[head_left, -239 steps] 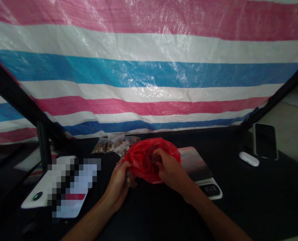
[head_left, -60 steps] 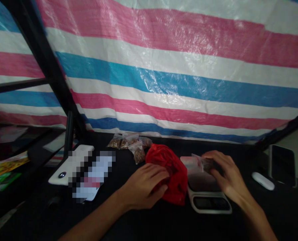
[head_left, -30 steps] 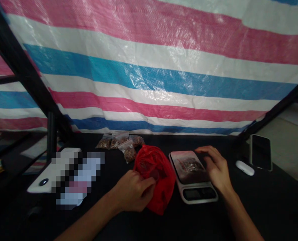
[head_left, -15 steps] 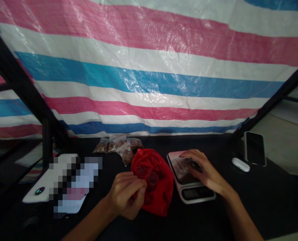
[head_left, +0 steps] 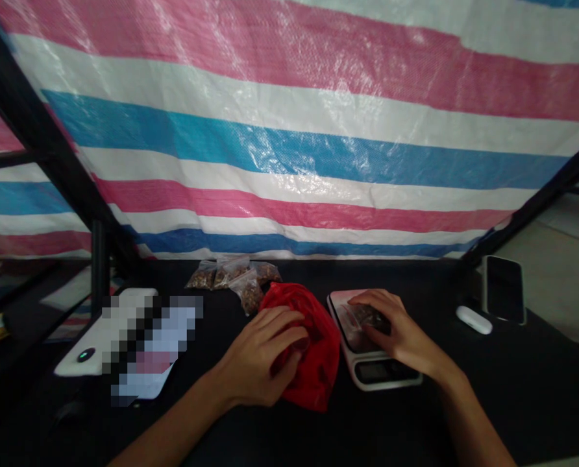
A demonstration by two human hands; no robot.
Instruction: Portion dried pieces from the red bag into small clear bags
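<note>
My left hand (head_left: pixel 260 357) has moved onto the crumpled red plastic bag (head_left: pixel 319 363), though I can't tell if it grips. My open right hand (head_left: pixel 391 327) rests on a small zip bag (head_left: pixel 357 318), mostly hiding it, on the digital scale (head_left: pixel 380 375).

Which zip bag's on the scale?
The zip bag under the right hand, on the scale. The other zip bags lie together behind the red bag.

L hand (head_left: pixel 258 357) on red bag (head_left: pixel 319 363)

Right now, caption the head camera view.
Left hand on red plastic bag; right hand on zip bag atop digital scale.
</note>
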